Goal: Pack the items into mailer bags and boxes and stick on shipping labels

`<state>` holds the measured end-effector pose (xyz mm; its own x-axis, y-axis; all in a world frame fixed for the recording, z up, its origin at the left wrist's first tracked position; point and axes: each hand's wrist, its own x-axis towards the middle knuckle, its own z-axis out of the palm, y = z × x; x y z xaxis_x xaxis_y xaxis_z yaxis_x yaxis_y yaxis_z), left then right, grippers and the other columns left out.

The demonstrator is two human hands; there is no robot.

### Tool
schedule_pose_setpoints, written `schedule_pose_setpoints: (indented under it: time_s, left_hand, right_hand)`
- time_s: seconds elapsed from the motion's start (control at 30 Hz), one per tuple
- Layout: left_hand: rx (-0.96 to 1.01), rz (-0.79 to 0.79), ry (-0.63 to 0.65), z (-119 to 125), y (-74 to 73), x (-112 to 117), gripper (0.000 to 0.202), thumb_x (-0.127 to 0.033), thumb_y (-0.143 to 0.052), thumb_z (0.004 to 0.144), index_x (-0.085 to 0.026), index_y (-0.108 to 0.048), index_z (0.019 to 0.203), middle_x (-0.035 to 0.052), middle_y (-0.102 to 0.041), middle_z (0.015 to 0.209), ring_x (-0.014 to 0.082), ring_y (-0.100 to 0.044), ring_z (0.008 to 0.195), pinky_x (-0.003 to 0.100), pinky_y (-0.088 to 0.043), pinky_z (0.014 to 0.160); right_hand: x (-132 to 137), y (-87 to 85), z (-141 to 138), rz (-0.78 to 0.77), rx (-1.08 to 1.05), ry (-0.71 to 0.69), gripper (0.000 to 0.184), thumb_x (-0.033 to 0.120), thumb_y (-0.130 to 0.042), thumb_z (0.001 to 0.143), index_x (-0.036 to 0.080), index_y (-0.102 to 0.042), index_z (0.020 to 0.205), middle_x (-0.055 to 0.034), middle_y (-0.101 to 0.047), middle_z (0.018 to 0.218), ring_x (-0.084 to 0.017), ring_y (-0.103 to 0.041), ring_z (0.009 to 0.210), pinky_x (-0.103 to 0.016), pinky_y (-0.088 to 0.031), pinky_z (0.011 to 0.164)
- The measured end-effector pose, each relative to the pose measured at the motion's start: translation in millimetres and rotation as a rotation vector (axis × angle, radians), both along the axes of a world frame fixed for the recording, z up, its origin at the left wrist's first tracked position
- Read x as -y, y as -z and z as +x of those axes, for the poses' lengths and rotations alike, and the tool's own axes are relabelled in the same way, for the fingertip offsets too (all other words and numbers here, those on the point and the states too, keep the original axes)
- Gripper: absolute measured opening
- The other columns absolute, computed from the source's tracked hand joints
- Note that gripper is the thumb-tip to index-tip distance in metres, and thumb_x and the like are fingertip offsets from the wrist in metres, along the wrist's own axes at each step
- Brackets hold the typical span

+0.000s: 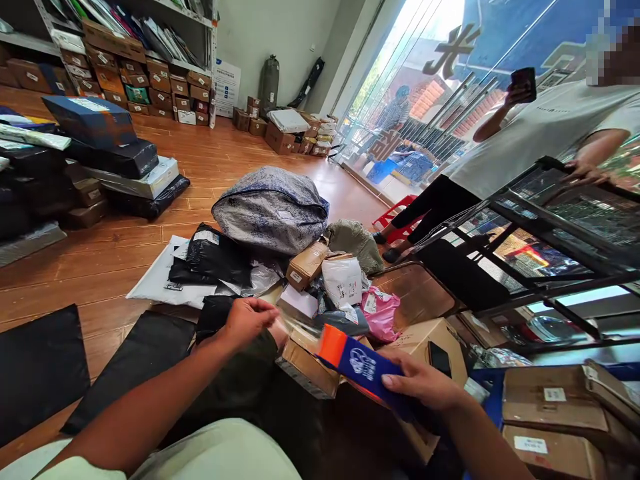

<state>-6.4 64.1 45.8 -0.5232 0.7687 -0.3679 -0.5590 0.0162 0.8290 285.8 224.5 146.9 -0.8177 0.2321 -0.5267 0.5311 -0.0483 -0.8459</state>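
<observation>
My right hand [427, 379] grips a narrow blue and orange box [367, 365] with white print on its side. The box is tilted, its orange end pointing left. To its left, my left hand [249, 325] is closed in a pinch; what lies between the fingertips is too blurred to make out. Under the box's orange end sits a brown cardboard box [307, 363]. Just beyond are a small brown carton [307, 265], a white labelled parcel [342, 281] and a pink plastic parcel [381, 312].
A stuffed grey-blue sack [273, 210] stands ahead. Black and white parcels [213, 257] lie left of it. Stacked packages [135, 160] and shelves [130, 60] are farther left. At right a person [545, 127] holding a phone stands by a black metal frame [530, 220]; cartons [555, 397] sit below.
</observation>
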Motion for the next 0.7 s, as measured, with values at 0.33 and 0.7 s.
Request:
schedule_pose_setpoints:
  time_s: [0.33,0.7]
  left_hand:
    - [-0.157,-0.152,0.126,7,45.5,-11,0.029,-0.031,-0.087,0.048,-0.013,-0.067,0.060,0.0007,-0.064,0.050,0.0124,-0.057,0.045,0.025,-0.047,0.048]
    - [-0.453,-0.265,0.236,71,96.0,-28,0.014,-0.020,-0.065,0.064,-0.019,-0.070,0.077,0.0039,-0.070,0.071,0.0191,-0.062,0.065,0.033,-0.052,0.065]
  right_hand:
    - [-11,54.6,110,0.006,0.253,0.424,0.048,0.049,-0.076,0.057,0.015,-0.069,0.091,-0.0064,-0.068,0.082,-0.023,-0.063,0.075,-0.034,-0.045,0.073]
    - [13,141.4,117,0.017,0.167,0.514,0.034,0.041,-0.069,0.048,0.016,-0.063,0.069,-0.0010,-0.058,0.063,-0.015,-0.047,0.060,-0.027,-0.035,0.059]
